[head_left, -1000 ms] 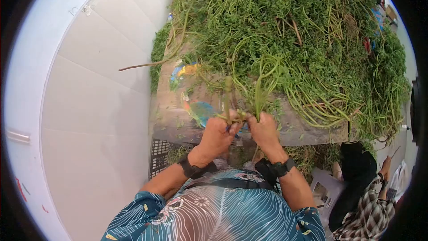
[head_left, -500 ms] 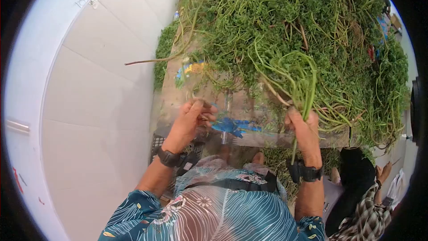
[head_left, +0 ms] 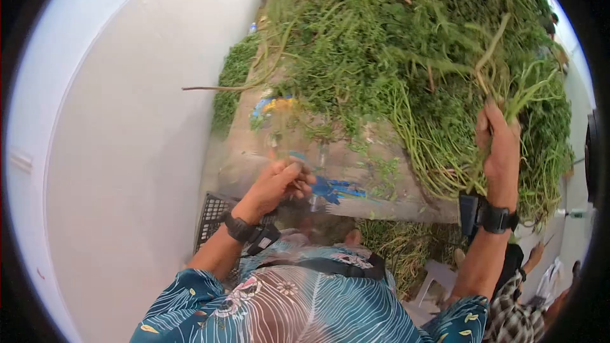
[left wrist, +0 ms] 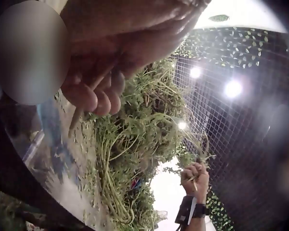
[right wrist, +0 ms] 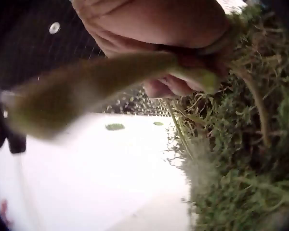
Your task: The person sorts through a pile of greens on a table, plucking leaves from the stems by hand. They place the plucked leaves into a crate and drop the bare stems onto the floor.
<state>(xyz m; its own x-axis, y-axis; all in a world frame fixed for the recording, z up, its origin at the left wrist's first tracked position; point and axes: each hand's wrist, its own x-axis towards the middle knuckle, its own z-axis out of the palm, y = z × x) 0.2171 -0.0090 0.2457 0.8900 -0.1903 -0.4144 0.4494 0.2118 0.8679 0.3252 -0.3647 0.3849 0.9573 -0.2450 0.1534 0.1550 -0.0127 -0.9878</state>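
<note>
My right hand [head_left: 500, 136] is raised over the right part of the leafy heap [head_left: 356, 44]. It grips a small bunch of green stems [head_left: 527, 98], whose tops fan out above the fist. In the right wrist view, a thick pale stem end [right wrist: 86, 89] juts from that fist, blurred and close to the camera. My left hand [head_left: 276, 184] hovers above the near left part of the table, its fingers curled. The left wrist view shows a short brownish stem piece [left wrist: 76, 121] held in those fingers [left wrist: 86, 98].
The wooden table [head_left: 305, 206] carries the heap, with leaf scraps and blue paint marks [head_left: 340, 189] near its front edge. A black plastic crate [head_left: 210, 219] stands below on the left. More stems [head_left: 400, 248] lie under the table. Another person [head_left: 518, 308] sits at the lower right.
Both hands were together at the stems, then moved apart. My right hand has carried the bunch right and farther over the heap. The left hand moved left and then stayed near there.
</note>
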